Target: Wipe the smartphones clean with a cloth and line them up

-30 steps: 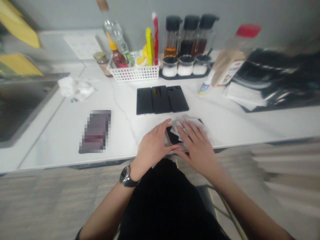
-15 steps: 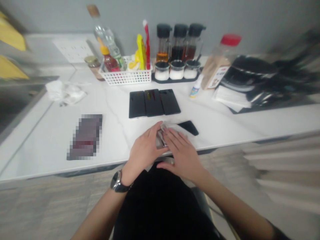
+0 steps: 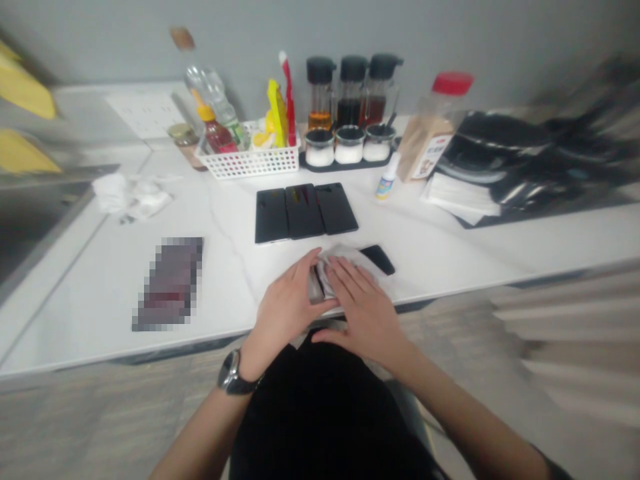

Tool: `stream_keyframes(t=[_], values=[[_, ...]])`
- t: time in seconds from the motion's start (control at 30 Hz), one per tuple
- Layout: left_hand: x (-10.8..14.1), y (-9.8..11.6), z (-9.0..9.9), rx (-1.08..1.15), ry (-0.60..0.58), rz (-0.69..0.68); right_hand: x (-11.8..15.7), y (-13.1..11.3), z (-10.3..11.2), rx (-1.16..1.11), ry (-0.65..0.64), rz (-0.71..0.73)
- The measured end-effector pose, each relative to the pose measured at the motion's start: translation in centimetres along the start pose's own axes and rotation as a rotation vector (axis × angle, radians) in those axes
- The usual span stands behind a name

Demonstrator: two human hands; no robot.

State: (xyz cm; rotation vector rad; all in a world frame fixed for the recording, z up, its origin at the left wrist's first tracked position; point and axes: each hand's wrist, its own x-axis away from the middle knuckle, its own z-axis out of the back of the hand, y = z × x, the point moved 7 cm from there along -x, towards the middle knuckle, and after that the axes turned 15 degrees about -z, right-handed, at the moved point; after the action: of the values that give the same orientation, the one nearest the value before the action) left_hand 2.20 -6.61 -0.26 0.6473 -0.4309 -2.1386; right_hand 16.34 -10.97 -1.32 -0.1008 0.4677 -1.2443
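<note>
A black smartphone lies at the front of the white marble counter, with a crinkled whitish wrapping covering most of it and only its upper right end showing. My left hand is curled around the near left edge of the wrapping, fingers on its folds. My right hand rests on top of the wrapping, fingers spread and pressing down. Three black phones lie side by side just beyond my hands, not touching them.
A pixelated flat object lies left of my hands, near crumpled tissue and a steel sink. Along the back stand a dotted white basket, black-capped bottles and jars. Black bags lie at right.
The wrapping now covers more of the phone, leaving its end showing at upper right. My hands have drawn closer over it. The whole scene has shifted as my head moved.
</note>
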Motion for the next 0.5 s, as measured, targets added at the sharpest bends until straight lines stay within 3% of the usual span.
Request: stream_keyframes(t=[0.1,0.27,0.33,0.5], values=[[0.1,0.1,-0.1,-0.01,-0.003,-0.023,0.2,-0.3,0.1,-0.03,-0.042,0.067],[0.1,0.1,0.0,-0.004,0.019,-0.015,-0.3,4.1,2.0,0.058,0.029,-0.088],[0.0,0.1,0.0,-0.004,0.019,-0.017,-0.4,3.4,1.6,0.037,0.058,-0.108],[0.1,0.0,-0.1,-0.021,0.005,-0.021,0.2,-1.1,0.0,-0.069,-0.003,0.051]])
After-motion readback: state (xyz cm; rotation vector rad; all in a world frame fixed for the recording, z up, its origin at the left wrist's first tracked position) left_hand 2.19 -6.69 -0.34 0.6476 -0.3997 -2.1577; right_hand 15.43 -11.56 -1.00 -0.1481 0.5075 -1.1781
